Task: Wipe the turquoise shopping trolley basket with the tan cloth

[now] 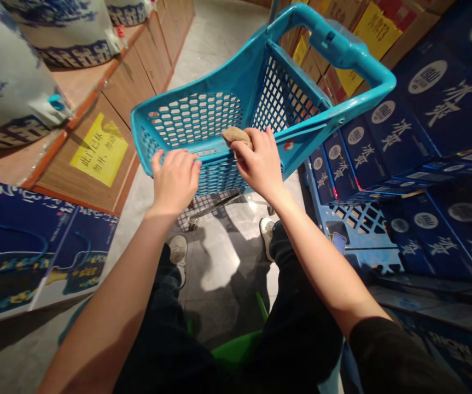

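A blue plastic shopping cart [215, 82] stands right in front of me, its basket side toward my hands and its handle up at the right. My left hand [175, 178] rests over the near rim at the left, fingers bent over the edge and holding no separate thing. My right hand [262, 161] is closed on a crumpled greyish-brown cloth [236, 135] at the near rim, further right. Part of the cloth is hidden under the fingers. The basket's lattice walls show, and no goods are visible inside.
Blue boxes [367, 148] are stacked on a blue pallet [359, 241] to the right. White-and-blue jars [6, 82] stand on a wooden cabinet [141, 65] at the left, above blue gift bags [22, 246]. Something green [238, 347] lies between my legs.
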